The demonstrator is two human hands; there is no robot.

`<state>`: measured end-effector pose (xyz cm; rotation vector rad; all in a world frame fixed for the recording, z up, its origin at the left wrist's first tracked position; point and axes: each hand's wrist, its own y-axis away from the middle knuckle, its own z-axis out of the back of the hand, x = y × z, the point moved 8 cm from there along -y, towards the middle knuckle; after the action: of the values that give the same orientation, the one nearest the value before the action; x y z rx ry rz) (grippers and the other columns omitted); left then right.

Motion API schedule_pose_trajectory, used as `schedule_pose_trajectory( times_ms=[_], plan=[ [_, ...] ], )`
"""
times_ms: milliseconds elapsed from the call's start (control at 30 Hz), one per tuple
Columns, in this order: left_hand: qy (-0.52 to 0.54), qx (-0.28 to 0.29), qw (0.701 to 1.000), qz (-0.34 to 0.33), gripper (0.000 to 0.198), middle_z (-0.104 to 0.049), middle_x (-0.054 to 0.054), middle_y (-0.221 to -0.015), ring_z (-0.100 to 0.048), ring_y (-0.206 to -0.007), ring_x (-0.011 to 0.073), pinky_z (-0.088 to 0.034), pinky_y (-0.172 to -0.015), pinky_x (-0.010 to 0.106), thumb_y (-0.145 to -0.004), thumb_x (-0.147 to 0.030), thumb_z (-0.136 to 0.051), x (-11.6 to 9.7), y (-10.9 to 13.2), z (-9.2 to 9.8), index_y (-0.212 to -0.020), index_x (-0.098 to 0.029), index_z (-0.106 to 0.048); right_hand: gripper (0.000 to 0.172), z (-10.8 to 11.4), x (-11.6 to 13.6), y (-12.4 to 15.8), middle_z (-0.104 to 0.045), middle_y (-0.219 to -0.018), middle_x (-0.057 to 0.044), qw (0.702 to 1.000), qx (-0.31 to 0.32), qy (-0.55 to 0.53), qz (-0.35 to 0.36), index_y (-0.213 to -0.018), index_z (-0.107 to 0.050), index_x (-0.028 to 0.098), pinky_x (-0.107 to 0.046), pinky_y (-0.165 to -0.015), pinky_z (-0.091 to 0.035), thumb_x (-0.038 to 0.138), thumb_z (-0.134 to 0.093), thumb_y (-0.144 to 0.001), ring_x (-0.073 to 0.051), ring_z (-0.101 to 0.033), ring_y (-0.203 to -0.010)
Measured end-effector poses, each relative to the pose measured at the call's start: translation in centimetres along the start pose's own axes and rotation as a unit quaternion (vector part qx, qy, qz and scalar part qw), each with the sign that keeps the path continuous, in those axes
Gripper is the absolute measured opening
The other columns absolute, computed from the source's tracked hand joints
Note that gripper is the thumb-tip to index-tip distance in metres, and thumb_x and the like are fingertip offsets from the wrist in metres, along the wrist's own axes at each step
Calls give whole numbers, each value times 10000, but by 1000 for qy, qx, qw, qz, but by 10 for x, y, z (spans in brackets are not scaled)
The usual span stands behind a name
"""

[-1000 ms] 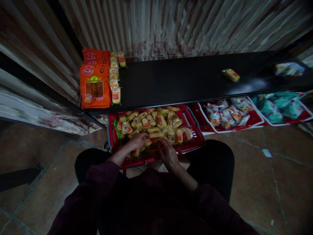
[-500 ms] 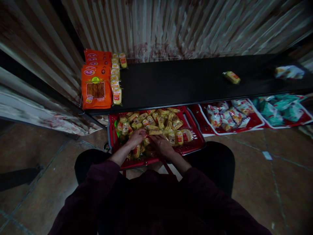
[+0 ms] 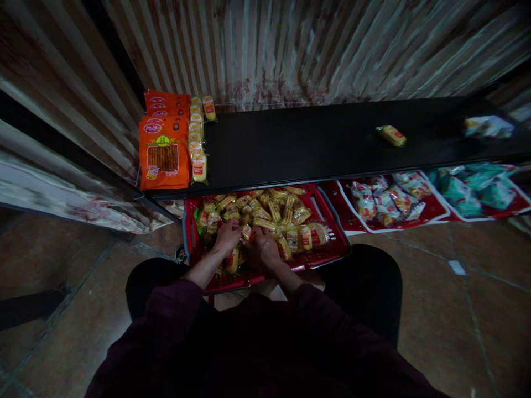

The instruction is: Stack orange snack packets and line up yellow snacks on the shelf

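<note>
A red basket full of small yellow wrapped snacks sits under the front edge of the black shelf. Both of my hands reach into it. Between them is one wrapped snack with a red and white label. My left hand has its fingers closed on the left side of that pack. My right hand touches it from the right, its fingers bent around it. The lower part of the pack and some fingertips are dark and hard to make out.
On the black shelf, orange snack bags stand left beside a row of yellow packs. A single yellow pack and a white bag lie farther right. Baskets of white-red bags and green bags sit below.
My right hand has moved slightly left and down, towards my body. The labelled pack now shows between my hands, and my left hand has shifted a little left.
</note>
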<state>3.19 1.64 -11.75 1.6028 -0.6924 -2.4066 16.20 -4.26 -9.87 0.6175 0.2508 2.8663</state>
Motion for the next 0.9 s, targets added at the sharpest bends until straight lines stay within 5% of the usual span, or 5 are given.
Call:
schedule_pose_trajectory(
  times_ms=[233, 433, 900],
  plan=[
    [10, -2, 1000, 12, 328, -680, 83, -1044, -639, -934, 158, -499, -830, 270, -763, -89, -500, -3, 1, 0, -1062, -167, -612, 467, -11, 4, -6, -593, -1048, -151, 996, -26, -76, -27, -1171, -536, 141, -384, -849, -483, 391, -632, -788, -268, -595, -957],
    [29, -5, 999, -21, 347, -687, 75, -1057, -637, -972, 143, -482, -880, 261, -770, -52, -473, -12, -2, 1, -1066, -165, -615, 418, -1, 15, -3, -639, -1103, -163, 982, -63, -173, 33, -1195, -550, 108, -403, -944, -452, 343, -488, -855, -266, -589, -1048],
    [98, -23, 995, -22, 231, -704, 63, -983, -645, -905, 148, -493, -863, 268, -802, -115, -494, -28, -12, 17, -959, -154, -659, 516, 17, 29, -13, -630, -1205, -106, 959, -84, -269, 41, -1359, -447, 177, -427, -1024, -413, 202, -400, -846, -243, -567, -1135]
  ],
)
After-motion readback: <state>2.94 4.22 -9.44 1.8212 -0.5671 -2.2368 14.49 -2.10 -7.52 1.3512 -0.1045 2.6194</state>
